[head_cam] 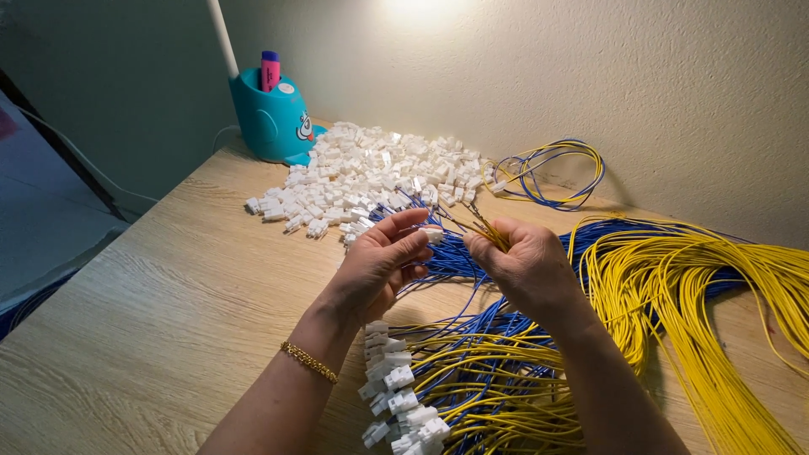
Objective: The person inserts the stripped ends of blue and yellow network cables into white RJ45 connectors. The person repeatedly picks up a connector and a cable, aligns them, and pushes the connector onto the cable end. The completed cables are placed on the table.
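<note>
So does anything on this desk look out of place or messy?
Nothing looks damaged. The white connectors lie in a loose heap, and one small coil of wires sits apart from the big yellow and blue bundle by the wall.

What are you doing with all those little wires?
A person is working at a wooden desk. The left hand pinches a small white connector, and the right hand holds the ends of thin yellow wires close to it. A heap of loose white connectors lies behind the hands. Long yellow and blue wires spread out to the right, and wires already ending in connectors lie nearest the person.
</note>
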